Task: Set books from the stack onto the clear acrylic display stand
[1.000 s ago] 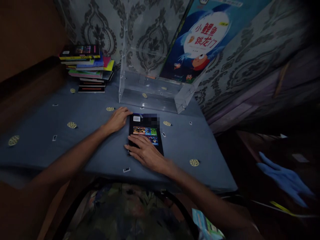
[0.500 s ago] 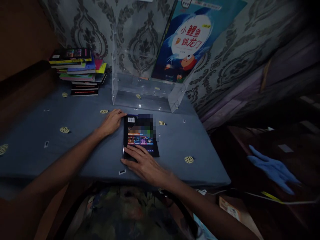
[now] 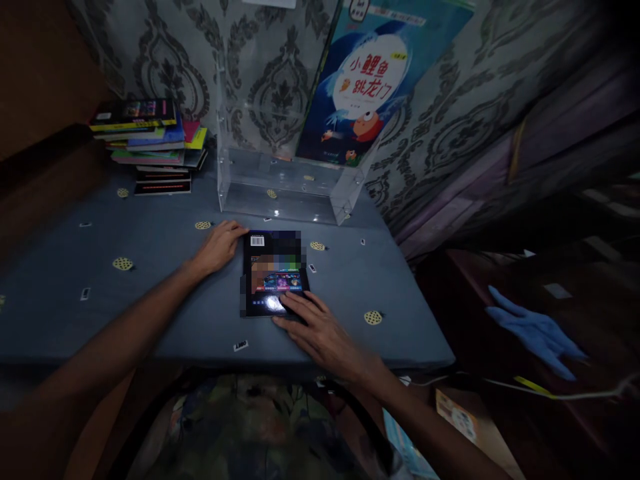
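A black book lies flat on the cloth-covered table, its back cover up, with a barcode at the top left and rows of small coloured pictures. Part of the cover is blurred by a pixel mosaic. At its upper left corner, my left hand rests on the cloth with fingertips touching the corner. My right hand lies over the lower right part, fingers stretched out and somewhat apart, fingertips on the cover.
Behind the book stands a clear acrylic rack holding a blue picture book. A stack of books sits at the back left. To the right, a blue glove lies on a dark surface. The table's front edge is close to me.
My right hand has slid rightward across the lower part of the book, from its left edge to its right side. My left hand stays at the upper left corner. The view shifted slightly.
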`<state>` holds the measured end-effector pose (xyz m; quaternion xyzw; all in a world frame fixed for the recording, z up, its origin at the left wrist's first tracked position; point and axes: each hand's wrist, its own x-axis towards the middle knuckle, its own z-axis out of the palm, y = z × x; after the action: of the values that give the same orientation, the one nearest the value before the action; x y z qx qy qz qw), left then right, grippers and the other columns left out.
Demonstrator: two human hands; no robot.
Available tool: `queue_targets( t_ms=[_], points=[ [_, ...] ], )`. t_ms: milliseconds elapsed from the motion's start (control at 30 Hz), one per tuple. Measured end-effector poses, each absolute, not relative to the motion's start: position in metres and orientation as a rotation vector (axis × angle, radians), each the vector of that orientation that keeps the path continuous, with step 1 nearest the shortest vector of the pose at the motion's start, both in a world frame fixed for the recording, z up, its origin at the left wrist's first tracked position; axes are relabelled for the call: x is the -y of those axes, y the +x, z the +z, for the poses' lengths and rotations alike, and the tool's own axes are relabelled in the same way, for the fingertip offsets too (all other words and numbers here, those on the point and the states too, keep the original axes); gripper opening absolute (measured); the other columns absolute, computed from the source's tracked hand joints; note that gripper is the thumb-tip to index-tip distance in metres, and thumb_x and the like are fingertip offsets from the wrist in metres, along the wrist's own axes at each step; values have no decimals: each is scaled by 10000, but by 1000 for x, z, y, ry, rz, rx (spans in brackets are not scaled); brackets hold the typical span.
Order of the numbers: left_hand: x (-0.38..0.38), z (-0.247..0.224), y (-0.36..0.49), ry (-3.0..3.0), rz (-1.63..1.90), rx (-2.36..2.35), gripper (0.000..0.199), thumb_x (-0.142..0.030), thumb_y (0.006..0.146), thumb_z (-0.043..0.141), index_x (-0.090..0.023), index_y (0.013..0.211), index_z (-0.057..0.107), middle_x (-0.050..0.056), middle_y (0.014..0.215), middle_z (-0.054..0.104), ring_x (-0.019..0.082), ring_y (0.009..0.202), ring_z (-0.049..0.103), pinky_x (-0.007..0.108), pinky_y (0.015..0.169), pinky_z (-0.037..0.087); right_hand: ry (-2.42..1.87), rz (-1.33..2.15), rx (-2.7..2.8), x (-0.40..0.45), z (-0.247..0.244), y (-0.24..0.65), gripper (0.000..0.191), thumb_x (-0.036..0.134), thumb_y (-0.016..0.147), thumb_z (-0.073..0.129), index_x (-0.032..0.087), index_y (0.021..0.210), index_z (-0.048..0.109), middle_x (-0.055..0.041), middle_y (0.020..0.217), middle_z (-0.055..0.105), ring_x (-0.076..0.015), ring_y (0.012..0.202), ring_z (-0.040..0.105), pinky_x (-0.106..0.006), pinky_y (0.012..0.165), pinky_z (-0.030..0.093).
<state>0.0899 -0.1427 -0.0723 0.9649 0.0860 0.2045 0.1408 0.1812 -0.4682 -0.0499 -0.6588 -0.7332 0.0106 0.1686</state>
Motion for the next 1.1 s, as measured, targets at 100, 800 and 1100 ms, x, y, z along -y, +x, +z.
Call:
queue_targets(
  t_ms=[100, 800, 1100],
  points=[
    [143, -71, 90, 2791, 600, -245, 438, -79, 914, 407, -206, 1236, 676, 78, 1075, 655, 237, 988, 570, 419, 949, 480, -1892, 28, 2066, 481, -52, 195, 399, 136, 976, 542, 284, 1337, 620, -97, 1516, 510, -222, 1441, 432, -506, 1183, 378],
    [144, -72, 90, 2810, 601, -199, 416, -122, 925, 419, -165, 1267, 653, 101, 1128, 682, 255, 1018, 584, 448, 979, 468, -1905, 67, 1907, 499, -64, 186, 378, 149, 989, 507, 226, 1340, 623, -125, 1526, 493, -274, 1484, 356, -539, 1112, 479],
    [146, -75, 92, 2817, 630, -222, 429, -125, 926, 400, -162, 1270, 654, 115, 1206, 668, 267, 1099, 586, 448, 998, 472, -1906, -41, 1917, 495, -64, 183, 342, 185, 1001, 491, 220, 1301, 650, -131, 1479, 535, -286, 1426, 416, -552, 1081, 489]
  ],
)
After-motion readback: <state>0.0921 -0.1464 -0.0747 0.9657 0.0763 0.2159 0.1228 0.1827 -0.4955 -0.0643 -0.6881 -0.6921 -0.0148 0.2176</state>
